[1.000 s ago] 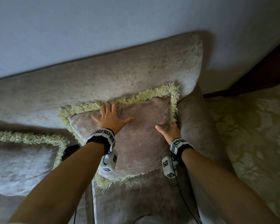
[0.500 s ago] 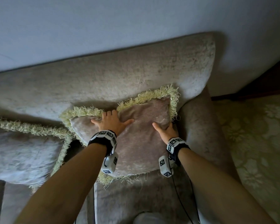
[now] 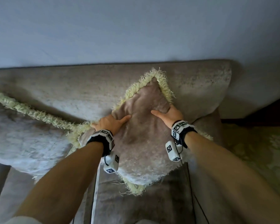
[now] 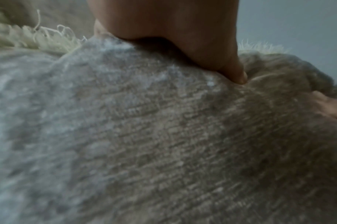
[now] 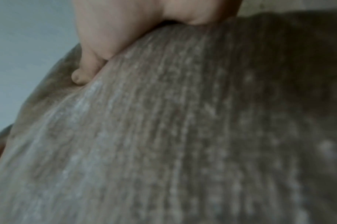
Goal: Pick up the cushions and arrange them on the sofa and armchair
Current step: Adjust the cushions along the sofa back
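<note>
both hands grip fringed cushion (image 3: 141,143) at sofa (image 3: 74,92) right end, corner-up against backrest; left hand (image 3: 109,123) and right hand (image 3: 167,114) pinch fabric, thumbs pressed in. risk: standing on 1 corner, likely topples forward or onto neighbouring cushion (image 3: 23,138) once released.

1. The cushion (image 3: 141,139) has turned. Before, it lay flat against the sofa back (image 3: 71,91) with its top edge level. Now one corner points up, toward 12 o'clock.
2. The left hand (image 3: 109,122) was spread flat on the cushion. Now it holds the cushion's edge at 9 o'clock, fingers tucked behind.
3. The right hand (image 3: 169,114) has moved up to hold the edge at 2 o'clock.
4. The fabric is now bunched between the thumbs.
</note>
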Action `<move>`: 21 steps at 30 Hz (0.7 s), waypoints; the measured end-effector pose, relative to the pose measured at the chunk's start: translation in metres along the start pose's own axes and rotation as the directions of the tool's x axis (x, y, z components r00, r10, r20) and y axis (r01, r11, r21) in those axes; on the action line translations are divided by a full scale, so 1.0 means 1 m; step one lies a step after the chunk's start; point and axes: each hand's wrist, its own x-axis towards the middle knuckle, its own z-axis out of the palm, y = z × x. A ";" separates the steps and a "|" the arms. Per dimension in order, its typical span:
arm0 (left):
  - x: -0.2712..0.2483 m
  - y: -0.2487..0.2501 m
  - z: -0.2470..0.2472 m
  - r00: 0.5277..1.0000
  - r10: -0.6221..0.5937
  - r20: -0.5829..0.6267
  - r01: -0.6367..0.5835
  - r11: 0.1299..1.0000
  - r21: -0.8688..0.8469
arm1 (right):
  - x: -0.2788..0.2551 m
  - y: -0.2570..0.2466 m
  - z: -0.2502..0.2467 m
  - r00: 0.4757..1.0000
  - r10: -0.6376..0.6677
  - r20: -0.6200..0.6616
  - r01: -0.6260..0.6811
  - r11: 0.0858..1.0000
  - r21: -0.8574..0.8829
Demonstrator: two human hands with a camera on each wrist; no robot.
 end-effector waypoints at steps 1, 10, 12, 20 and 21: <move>-0.001 -0.001 0.001 1.000 -0.017 0.002 0.017 0.999 -0.042 | 0.002 -0.009 -0.005 1.000 -0.026 -0.006 0.026 0.999 -0.045; 0.003 -0.009 0.010 1.000 -0.016 0.015 0.018 0.991 -0.134 | -0.002 -0.028 -0.016 0.999 -0.040 -0.003 0.038 0.968 -0.250; 0.003 -0.011 0.006 1.000 -0.012 0.016 0.014 0.990 -0.141 | -0.003 -0.028 -0.013 1.000 -0.023 -0.002 0.022 0.972 -0.235; 0.013 -0.021 0.001 0.998 0.000 0.058 0.008 0.992 -0.125 | -0.007 -0.031 -0.001 0.999 0.034 0.003 -0.033 0.975 -0.219; 0.014 -0.021 0.001 0.998 0.003 0.062 0.005 0.992 -0.129 | -0.007 -0.030 0.000 0.999 0.043 0.003 -0.041 0.973 -0.226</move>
